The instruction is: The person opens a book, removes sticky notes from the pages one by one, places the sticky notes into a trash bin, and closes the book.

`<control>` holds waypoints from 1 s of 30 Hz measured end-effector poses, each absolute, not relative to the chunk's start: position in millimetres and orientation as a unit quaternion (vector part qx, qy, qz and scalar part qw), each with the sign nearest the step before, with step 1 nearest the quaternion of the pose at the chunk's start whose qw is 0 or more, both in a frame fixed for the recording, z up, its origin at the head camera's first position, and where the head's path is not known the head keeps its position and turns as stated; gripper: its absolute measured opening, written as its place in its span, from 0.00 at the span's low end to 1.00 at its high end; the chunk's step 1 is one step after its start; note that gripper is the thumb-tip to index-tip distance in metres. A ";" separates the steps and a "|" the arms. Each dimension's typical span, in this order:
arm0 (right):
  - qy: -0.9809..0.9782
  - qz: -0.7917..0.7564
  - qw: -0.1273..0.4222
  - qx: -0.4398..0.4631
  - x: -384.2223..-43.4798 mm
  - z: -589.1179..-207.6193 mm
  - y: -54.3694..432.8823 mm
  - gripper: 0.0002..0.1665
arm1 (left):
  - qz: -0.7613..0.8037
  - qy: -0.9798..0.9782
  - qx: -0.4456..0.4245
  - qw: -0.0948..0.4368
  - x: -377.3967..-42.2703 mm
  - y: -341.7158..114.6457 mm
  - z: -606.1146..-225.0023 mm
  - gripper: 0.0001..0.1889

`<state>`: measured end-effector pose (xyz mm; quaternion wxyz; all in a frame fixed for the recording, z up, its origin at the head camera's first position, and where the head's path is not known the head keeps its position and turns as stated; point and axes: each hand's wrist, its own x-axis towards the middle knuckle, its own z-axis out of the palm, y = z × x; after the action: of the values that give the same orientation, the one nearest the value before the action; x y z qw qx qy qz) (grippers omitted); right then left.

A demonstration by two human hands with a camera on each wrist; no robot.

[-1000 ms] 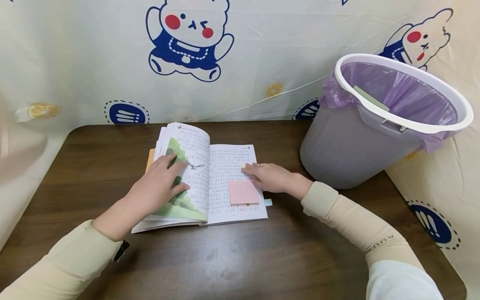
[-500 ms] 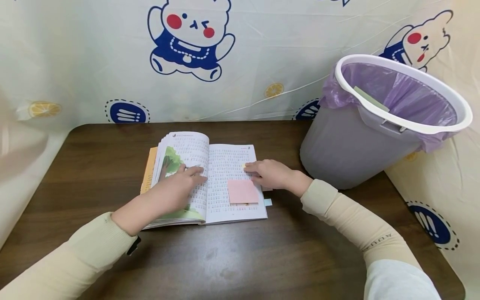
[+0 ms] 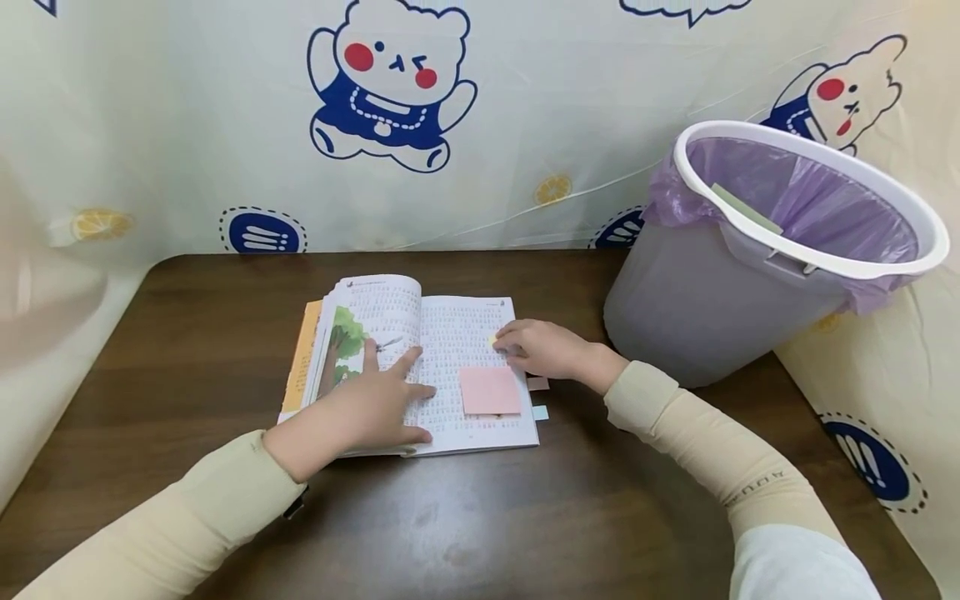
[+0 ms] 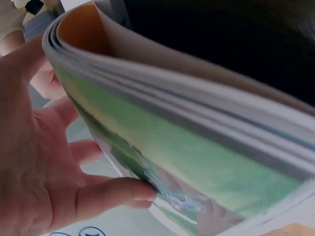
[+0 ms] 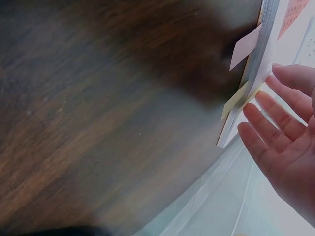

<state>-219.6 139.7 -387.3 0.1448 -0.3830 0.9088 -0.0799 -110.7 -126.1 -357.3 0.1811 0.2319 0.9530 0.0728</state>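
Note:
An open book [image 3: 461, 333] with printed text and a green illustration lies on the table; its left pages bulge up. My left hand [image 3: 371, 408] rests across the left page near the spine, fingers spread straight. In the left wrist view, its thumb [image 4: 118, 194] touches the illustrated page. At the book's right edge, my right hand [image 3: 547, 348] touches the right page, with relaxed fingers seen in the right wrist view. A bit of yellow sticky note [image 3: 492, 340] shows at its fingertips. Below them, a pink sticky note [image 3: 490, 391] lies on the page.
A pink tab [image 3: 538, 383] and a blue tab [image 3: 541, 412] stick out from the book's right side. A grey bin [image 3: 675, 300] with a purple liner stands at the back right, something green inside. Patterned cloth [image 3: 510, 100] hangs behind the wooden table [image 3: 480, 525].
My left hand has moved right across the left page to the spine, and its fingers have spread. The raised left pages have settled lower. My right hand has stayed almost in place.

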 end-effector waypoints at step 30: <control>0.959 -0.158 0.146 -0.183 -234.4 -385.0 150.3 0.15 | 0.000 0.961 0.215 0.172 -107.3 -116.6 -357.8 0.33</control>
<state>-234.4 150.3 -385.0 0.1463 -0.1832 0.9593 -0.1575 -107.3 -116.6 -357.8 0.1717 0.2153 0.9613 0.0002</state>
